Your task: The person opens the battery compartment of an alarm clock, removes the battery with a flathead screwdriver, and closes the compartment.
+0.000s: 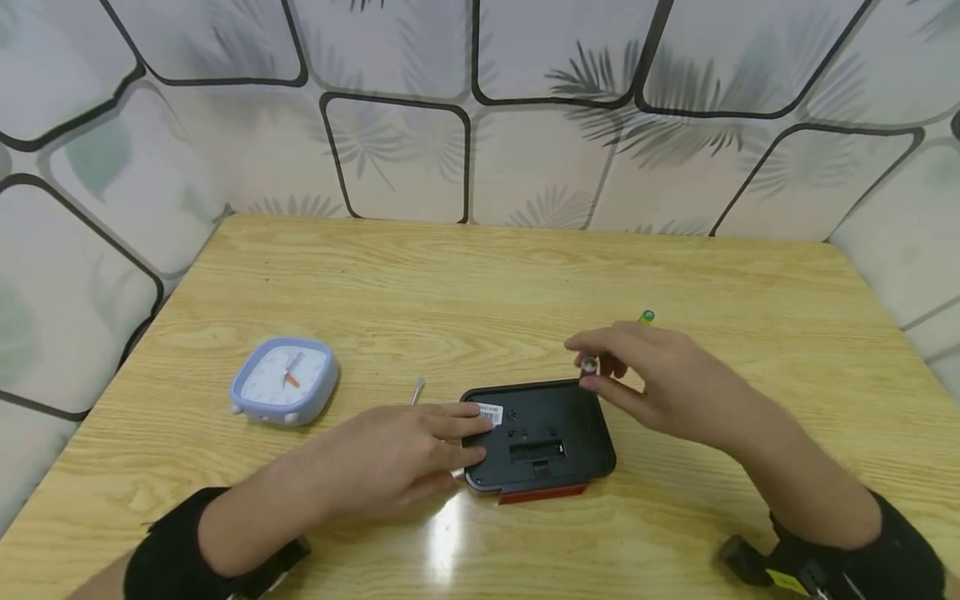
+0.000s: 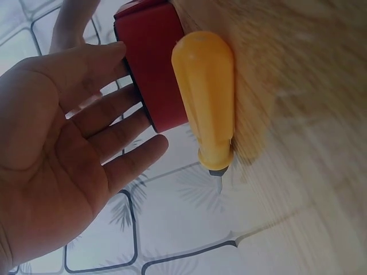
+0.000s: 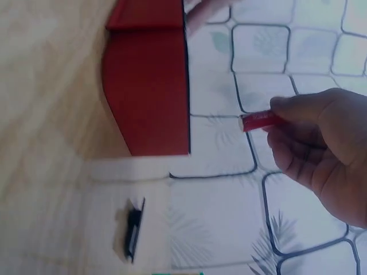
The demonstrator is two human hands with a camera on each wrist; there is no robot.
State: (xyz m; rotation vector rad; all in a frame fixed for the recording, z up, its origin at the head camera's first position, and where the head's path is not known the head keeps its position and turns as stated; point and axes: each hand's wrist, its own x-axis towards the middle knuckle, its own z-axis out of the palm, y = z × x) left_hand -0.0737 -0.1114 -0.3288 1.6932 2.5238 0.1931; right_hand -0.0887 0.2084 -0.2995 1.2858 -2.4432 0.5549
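A red device with a black back lies back-up on the table, its slot-like battery compartment uncovered. My left hand rests its extended fingers on the back's left end, by a white barcode label. Over the far right corner, my right hand pinches a red battery between thumb and fingers. From the side, the device's red body shows in the right wrist view. A yellow-handled screwdriver lies close to the left hand, mostly hidden behind it in the head view.
A light-blue alarm clock stands at the left of the wooden table. Beyond the right hand a green-and-yellow battery pokes out. A small black piece lies on the table past the device. Patterned walls border the table's back.
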